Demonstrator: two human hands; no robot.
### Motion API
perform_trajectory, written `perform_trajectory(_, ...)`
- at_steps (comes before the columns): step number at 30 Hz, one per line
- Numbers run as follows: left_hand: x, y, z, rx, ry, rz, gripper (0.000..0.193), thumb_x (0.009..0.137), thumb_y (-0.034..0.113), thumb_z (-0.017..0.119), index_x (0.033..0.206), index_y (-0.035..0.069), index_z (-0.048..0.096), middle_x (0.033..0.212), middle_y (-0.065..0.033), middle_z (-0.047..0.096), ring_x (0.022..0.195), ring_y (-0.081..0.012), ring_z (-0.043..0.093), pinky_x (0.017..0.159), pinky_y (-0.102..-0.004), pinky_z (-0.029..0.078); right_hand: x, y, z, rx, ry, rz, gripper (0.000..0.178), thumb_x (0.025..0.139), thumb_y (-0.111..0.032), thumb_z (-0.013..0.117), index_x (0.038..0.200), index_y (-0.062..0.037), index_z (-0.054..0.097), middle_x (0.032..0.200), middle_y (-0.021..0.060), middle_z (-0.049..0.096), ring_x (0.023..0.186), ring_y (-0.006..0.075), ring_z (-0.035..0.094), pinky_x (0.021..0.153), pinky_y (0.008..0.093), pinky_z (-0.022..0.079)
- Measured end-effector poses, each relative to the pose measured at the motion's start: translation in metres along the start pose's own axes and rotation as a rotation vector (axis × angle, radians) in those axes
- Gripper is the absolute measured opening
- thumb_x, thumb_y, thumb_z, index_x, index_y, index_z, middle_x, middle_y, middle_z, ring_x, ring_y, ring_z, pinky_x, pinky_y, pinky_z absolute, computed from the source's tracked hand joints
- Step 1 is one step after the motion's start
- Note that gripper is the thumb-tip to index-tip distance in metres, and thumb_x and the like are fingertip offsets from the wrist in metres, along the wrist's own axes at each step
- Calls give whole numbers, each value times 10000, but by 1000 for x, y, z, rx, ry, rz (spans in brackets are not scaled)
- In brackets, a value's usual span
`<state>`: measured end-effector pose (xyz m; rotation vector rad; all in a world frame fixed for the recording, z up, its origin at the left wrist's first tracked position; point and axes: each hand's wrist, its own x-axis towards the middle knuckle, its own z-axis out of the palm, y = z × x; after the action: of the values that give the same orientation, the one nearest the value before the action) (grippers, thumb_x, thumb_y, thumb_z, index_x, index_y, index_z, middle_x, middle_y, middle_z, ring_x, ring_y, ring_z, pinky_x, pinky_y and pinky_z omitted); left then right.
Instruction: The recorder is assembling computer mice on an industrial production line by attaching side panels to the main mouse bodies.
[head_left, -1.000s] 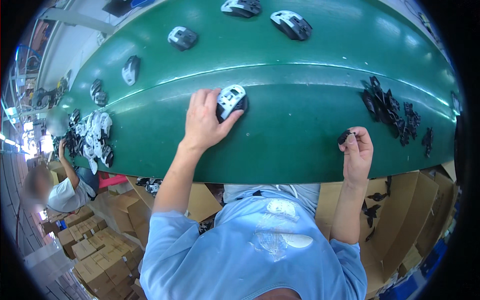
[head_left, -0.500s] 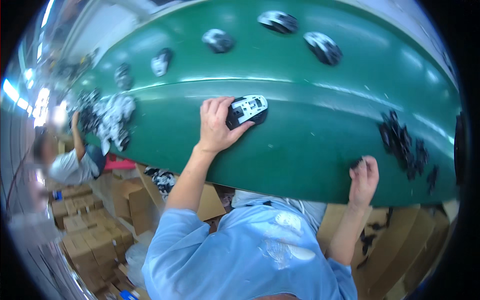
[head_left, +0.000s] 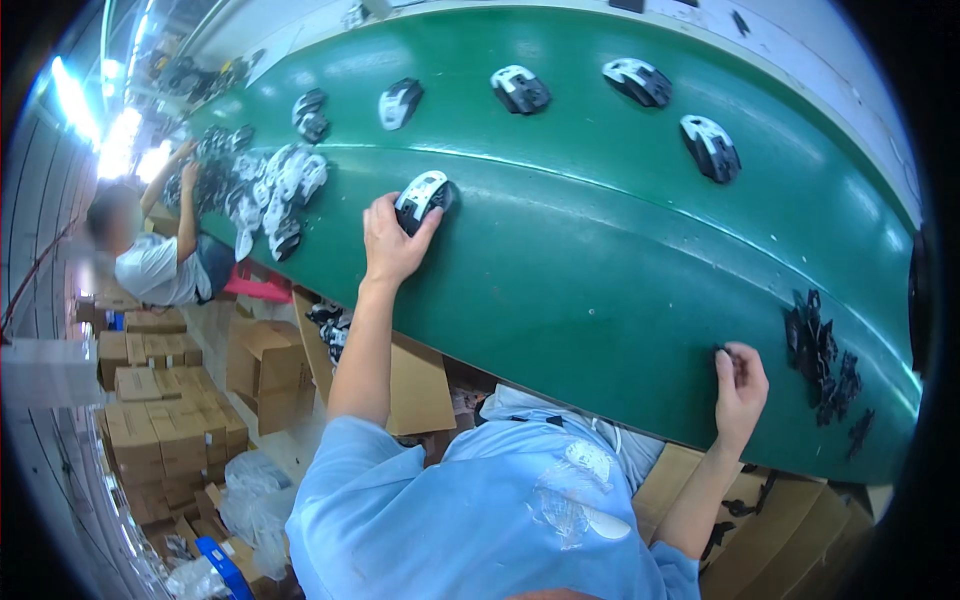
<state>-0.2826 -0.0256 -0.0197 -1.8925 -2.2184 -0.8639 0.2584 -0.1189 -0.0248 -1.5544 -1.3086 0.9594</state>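
Observation:
My left hand (head_left: 392,245) grips a white-and-black computer mouse shell (head_left: 424,198) just above the green work table (head_left: 560,270), thumb on one side and fingers on the other. Over the table's near right part, my right hand (head_left: 742,392) is closed in a pinch on a small black plastic part (head_left: 721,350), mostly covered by the fingertips. Beside it lies a loose pile of black plastic parts (head_left: 820,360). Similar mouse shells stand spaced apart in a row along the far side, among them one at the right (head_left: 710,148) and one in the middle (head_left: 520,90).
A heap of white and black shells (head_left: 275,190) covers the table's left part, where a co-worker (head_left: 165,250) reaches in with both hands. Open cardboard boxes (head_left: 415,390) stand below the near edge. Stacked cartons (head_left: 165,430) and plastic bags (head_left: 255,500) fill the floor at left.
My view has swung, shifting the table's things rightward. My left hand has moved left along the table with the mouse shell, now turned differently. My right hand still pinches its part near the pile.

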Motion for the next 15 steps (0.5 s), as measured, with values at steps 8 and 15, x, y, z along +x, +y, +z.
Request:
perform_trajectory(8, -35, 151, 21, -1461, -953, -543, 595, 1039, 522, 599, 1318, -1, 539, 1025, -67, 664, 773, -110, 606, 670, -258, 503, 25, -80, 58, -98, 45, -288, 296, 845, -110, 810, 1127, -49, 745, 1052, 104, 702, 850, 200, 658, 726, 308, 538)
perform_trajectory(15, -68, 228, 43, -1513, -1090, -439, 490, 1084, 456, 550, 1315, 29, 614, 1088, -12, 689, 970, -86, 632, 868, -252, 507, 18, -77, 97, 445, -32, -23, 172, 951, -146, 758, 896, -3, 679, 684, -4, 575, 607, 40, 465, 531, 257, 383)
